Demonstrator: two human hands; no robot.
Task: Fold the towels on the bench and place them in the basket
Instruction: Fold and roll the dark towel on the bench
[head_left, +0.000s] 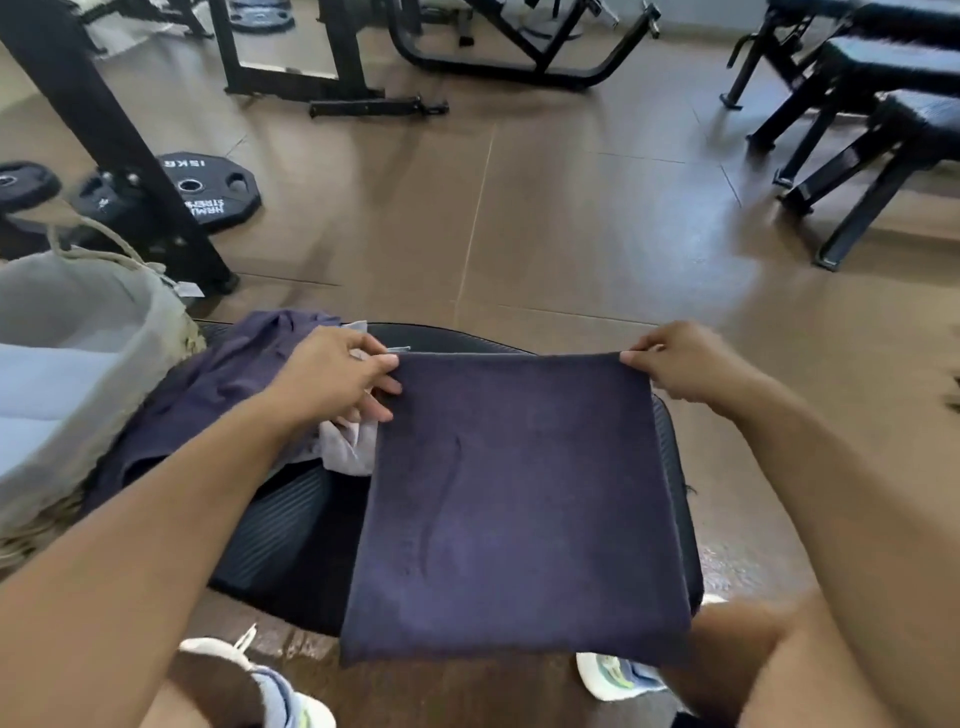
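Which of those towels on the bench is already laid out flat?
The dark navy towel held at its far corners by both hands; the purple towel and pale towel lie crumpled beside it.

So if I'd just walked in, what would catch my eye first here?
Probably the dark navy towel spread over the black bench in the centre, its far corners pinched by the left hand and right hand. Next, the pale basket at the left edge.
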